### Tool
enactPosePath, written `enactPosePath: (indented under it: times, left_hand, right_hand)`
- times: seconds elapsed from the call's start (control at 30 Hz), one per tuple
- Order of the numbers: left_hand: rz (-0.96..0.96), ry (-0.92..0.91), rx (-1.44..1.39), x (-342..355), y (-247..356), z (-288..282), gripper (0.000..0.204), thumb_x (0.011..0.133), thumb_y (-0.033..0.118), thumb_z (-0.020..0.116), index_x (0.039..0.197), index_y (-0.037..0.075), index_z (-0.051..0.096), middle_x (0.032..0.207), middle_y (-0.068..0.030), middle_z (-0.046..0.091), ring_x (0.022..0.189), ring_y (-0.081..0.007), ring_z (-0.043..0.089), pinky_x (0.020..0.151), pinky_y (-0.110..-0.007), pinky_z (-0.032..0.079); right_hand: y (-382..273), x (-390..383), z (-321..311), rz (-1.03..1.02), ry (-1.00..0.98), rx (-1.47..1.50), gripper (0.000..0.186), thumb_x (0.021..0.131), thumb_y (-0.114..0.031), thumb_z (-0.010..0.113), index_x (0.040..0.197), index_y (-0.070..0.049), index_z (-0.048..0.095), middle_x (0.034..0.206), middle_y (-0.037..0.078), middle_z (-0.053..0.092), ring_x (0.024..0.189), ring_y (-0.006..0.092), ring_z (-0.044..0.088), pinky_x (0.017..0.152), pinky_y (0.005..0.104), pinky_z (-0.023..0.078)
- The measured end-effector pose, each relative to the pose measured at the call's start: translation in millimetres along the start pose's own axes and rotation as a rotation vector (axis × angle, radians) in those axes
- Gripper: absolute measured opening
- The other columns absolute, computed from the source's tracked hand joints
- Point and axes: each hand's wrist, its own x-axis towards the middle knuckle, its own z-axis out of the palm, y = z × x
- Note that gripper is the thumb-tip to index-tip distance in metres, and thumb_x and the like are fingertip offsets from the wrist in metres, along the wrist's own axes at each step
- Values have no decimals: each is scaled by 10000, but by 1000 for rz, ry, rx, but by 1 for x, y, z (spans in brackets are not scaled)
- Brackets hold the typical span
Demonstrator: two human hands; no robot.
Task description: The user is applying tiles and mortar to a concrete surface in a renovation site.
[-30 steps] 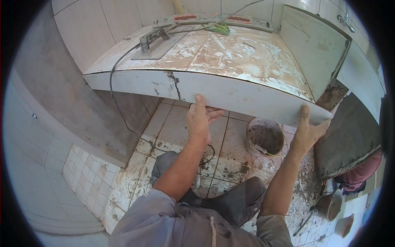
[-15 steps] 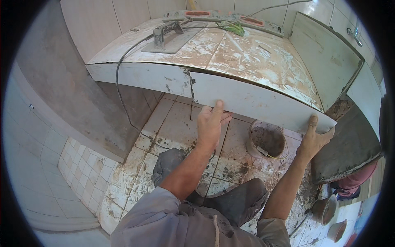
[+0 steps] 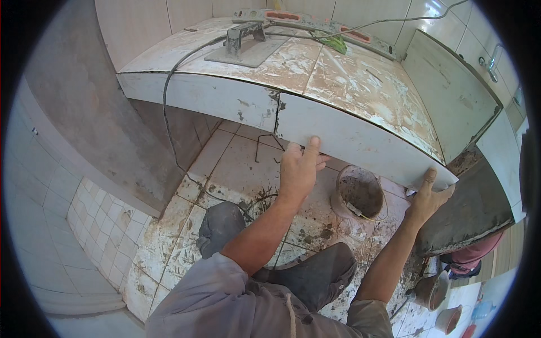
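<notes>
A long white tile strip (image 3: 366,141) runs along the front face of the tiled ledge (image 3: 372,93), beside a shorter white strip (image 3: 208,93) at a dark vertical joint. My left hand (image 3: 298,172) grips its lower edge near the joint, thumb on the face, fingers underneath. My right hand (image 3: 425,200) grips the same strip at its right end, thumb up on the face. On the white-smeared top lie a notched trowel (image 3: 245,53), a long level (image 3: 360,35), a green crumpled item (image 3: 332,44) and a loose cable (image 3: 166,118) hanging over the front.
A mortar bucket (image 3: 358,191) stands under the ledge near my knees. Upright panels (image 3: 445,96) and a tap (image 3: 490,65) are at the right. Two containers (image 3: 428,292) and a pink cloth item (image 3: 479,248) sit low right. A grey partition wall (image 3: 90,124) borders the left.
The view has shifted, so the ledge front sits further right. Both hands keep hold of the strip, whose position against the neighbouring piece changes slightly at the joint.
</notes>
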Motion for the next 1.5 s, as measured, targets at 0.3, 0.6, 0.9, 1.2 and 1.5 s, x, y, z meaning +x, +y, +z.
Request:
enactPosePath:
  times: [0.3, 0.6, 0.9, 1.2, 1.5]
  left_hand:
    - [-41, -22, 32, -2, 5, 3, 426, 990, 307, 493, 1134, -93, 474, 1031, -212, 628, 898, -272, 682, 755, -330, 571]
    - [-38, 12, -5, -1, 7, 4, 400, 999, 308, 480, 1152, -61, 478, 991, -177, 638, 847, -239, 683, 707, -320, 558]
    - [-55, 63, -38, -3, 4, 8, 387, 992, 336, 497, 1076, -41, 481, 912, -165, 644, 801, -219, 691, 672, -296, 568]
    - [-35, 85, -29, -2, 1, 14, 403, 994, 358, 486, 1036, -43, 479, 901, -172, 650, 803, -227, 697, 673, -294, 572]
    - [-21, -59, 216, 0, 4, -21, 421, 984, 348, 510, 1096, -58, 514, 948, -183, 673, 803, -228, 693, 718, -306, 548]
  right_hand:
    - [17, -1, 3, -84, -28, -103, 1071, 814, -497, 702, 1458, 112, 100, 1503, 323, 151, 1419, 403, 156, 1158, 455, 183]
    - [7, -17, -11, -391, -213, -216, 1425, 519, -590, 845, 1517, -68, -28, 1512, 349, -19, 1431, 459, 14, 1152, 518, 139]
    - [-12, -14, -16, -675, -200, -304, 1325, 528, -626, 806, 1529, -119, 102, 1512, 344, 1, 1417, 499, 42, 1127, 583, 152]
    - [-11, 4, -13, -1051, -173, -416, 1036, 593, -297, 848, 1474, -149, 323, 1502, 267, 197, 1412, 468, 149, 1117, 622, 160]
    - [-43, 19, -15, -1241, -337, -226, 892, 555, -110, 733, 1395, -89, 433, 1377, 202, 404, 1255, 388, 419, 1051, 535, 314]
